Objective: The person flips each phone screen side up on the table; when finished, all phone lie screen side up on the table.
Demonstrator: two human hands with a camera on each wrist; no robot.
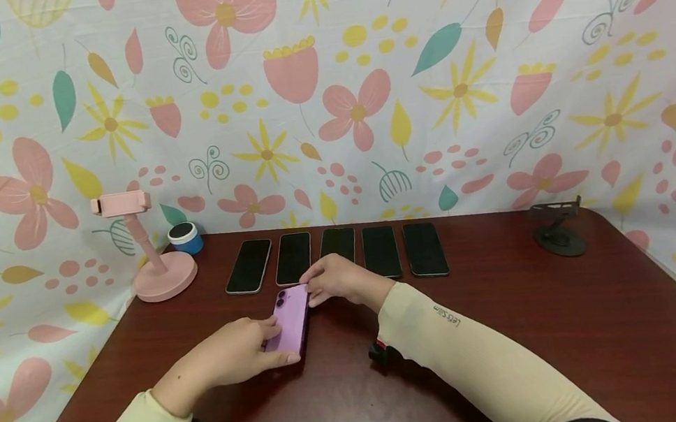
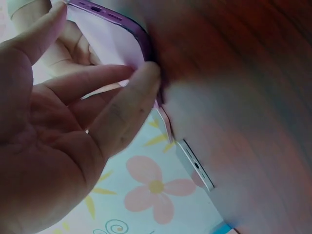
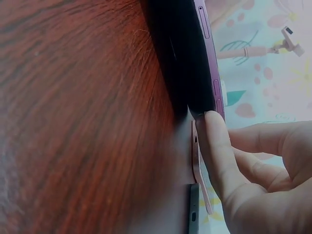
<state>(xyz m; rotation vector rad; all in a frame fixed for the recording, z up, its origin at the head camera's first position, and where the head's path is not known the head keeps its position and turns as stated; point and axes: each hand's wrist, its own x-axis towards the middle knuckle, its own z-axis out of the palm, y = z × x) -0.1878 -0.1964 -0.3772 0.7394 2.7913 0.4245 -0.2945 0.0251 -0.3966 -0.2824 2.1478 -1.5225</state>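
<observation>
In the head view a purple phone (image 1: 291, 317) is held at a tilt just over the table, its back with the camera lenses turned up. My left hand (image 1: 225, 355) grips its lower part, with the thumb near the bottom corner. At the upper corner, my right hand (image 1: 343, 281) pinches the phone's edge. The right wrist view shows the phone's dark screen (image 3: 183, 53) facing the wood, and the right thumb and fingers (image 3: 218, 141) at its corner. In the left wrist view the purple bottom edge (image 2: 109, 14) with its port shows beside the left fingers (image 2: 129, 109).
Behind the hands several dark phones lie in a row, the leftmost phone (image 1: 249, 267) slightly slanted and another phone (image 1: 425, 249) at the right end. A pink phone stand (image 1: 165, 276) and a blue jar (image 1: 186, 241) stand at left, a black stand (image 1: 558, 229) at right.
</observation>
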